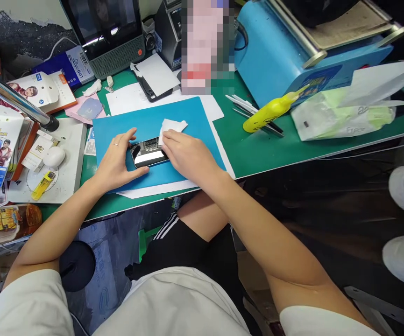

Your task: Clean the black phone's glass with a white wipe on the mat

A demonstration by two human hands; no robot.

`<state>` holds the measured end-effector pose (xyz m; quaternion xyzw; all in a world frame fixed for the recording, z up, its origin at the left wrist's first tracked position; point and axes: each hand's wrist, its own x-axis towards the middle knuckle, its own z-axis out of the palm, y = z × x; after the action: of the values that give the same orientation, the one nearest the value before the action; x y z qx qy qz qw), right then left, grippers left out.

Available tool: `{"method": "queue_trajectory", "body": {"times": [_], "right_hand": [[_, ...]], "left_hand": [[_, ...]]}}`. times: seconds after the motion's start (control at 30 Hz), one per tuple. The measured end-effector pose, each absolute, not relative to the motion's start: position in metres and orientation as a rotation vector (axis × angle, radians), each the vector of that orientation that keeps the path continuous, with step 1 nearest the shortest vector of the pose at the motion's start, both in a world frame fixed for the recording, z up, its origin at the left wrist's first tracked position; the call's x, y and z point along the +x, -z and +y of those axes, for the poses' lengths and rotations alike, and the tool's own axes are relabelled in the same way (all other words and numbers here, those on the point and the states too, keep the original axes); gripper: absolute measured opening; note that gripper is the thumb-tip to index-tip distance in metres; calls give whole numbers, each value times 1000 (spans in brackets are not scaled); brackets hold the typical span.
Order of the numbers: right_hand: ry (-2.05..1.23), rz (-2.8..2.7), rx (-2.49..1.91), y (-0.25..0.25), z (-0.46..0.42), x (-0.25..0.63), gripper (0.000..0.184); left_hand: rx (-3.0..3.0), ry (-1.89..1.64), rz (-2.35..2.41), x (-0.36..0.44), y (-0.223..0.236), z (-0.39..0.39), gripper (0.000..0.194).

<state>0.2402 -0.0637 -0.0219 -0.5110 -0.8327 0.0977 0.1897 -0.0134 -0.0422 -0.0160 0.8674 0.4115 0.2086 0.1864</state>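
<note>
A smartphone with a glossy, reflective screen lies on a blue mat. My right hand pinches a crumpled white tissue over the phone's right end and covers that part of it. At the phone's left end is my left hand, its thumb and fingers spread around the corner, with a ring on one finger. Its thumb lies along the near edge; whether it touches the phone I cannot tell. White paper shows under the mat.
A yellow squeeze bottle, a tissue pack and a blue machine stand at the right. Toward the back are a black phone case and a screen device. Boxes and a yellow lighter lie left.
</note>
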Motion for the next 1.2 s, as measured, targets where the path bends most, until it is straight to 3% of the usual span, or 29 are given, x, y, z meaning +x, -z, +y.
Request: {"method": "queue_trajectory", "body": {"times": [0.2, 0.37, 0.57, 0.8, 1.0, 1.2], "right_hand": [[-212, -2470, -1344, 13, -67, 189, 46], [-15, -2523, -1416, 4, -73, 162, 44], [-18, -2540, -1317, 7, -86, 154, 45], [-218, -2538, -1142, 9, -103, 183, 45], [-177, -2406, -1286, 20, -125, 241, 46], [-210, -2321, -1463, 22, -91, 277, 44]], "left_hand": [[2364, -870, 1211, -18, 12, -44, 65], [2356, -885, 1259, -18, 10, -44, 58], [2389, -748, 1288, -14, 5, -44, 49], [2427, -522, 1216, -9, 1, -46, 50], [2457, -449, 1219, -7, 0, -45, 54], [2430, -427, 1188, -6, 1, -46, 66]]}}
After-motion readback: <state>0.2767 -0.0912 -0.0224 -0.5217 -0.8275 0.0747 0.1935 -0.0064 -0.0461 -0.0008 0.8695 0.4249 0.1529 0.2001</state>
